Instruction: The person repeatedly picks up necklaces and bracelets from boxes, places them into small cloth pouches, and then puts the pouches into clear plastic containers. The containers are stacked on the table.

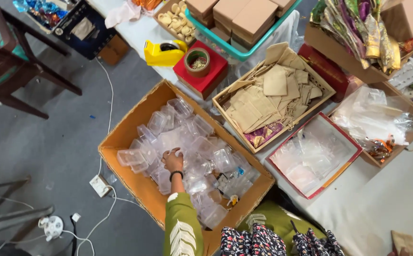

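Note:
My left hand (172, 160) reaches down into a large open cardboard box (123, 137) on the floor. The arm has a green sleeve with a white leaf print and a dark bracelet at the wrist. The box is filled with several small clear plastic containers (193, 128). My fingers curl over one clear container (177, 152) near the middle of the pile. My right hand is out of view.
A white-covered table holds a wooden tray of brown paper pouches (273, 95), a red-rimmed box of clear bags (310, 159), a red box with a tape roll (198, 62), a yellow tape dispenser (163, 53) and a teal crate of cartons (237, 21). Wooden chair (12, 61) and white cables (103, 185) lie left.

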